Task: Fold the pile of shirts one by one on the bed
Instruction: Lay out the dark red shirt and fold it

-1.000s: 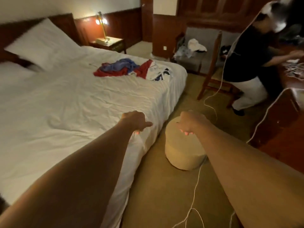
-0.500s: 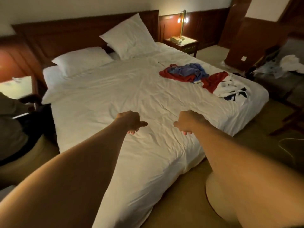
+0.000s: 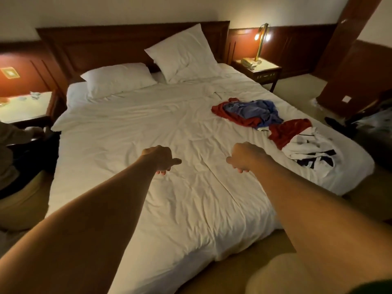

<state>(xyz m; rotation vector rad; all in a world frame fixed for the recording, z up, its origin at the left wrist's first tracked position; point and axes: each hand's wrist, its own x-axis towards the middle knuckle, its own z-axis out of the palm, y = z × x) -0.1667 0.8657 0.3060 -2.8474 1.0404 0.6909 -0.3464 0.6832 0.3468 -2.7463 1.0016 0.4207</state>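
Observation:
A loose pile of shirts lies on the right side of the white bed [image 3: 148, 128]: a blue shirt [image 3: 252, 109] over a red one [image 3: 239, 118], then another red shirt [image 3: 288, 130] and a white shirt with dark print [image 3: 311, 151] near the bed's right edge. Both my arms stretch out over the sheet. My left hand [image 3: 161, 159] hangs with fingers loosely curled downward, holding nothing. My right hand [image 3: 246, 157] does the same, a short way left of the white shirt and apart from it.
Two white pillows [image 3: 184, 54] lean at the wooden headboard. A nightstand with a lit lamp [image 3: 261, 42] stands at the right, another nightstand [image 3: 23, 107] at the left. A seated person [image 3: 12, 158] is at the left edge. A beige pouf [image 3: 282, 276] sits at my lower right.
The view has swung left from the room's right side onto the whole bed. Both hands keep the same loosely curled pose, now over the middle of the sheet.

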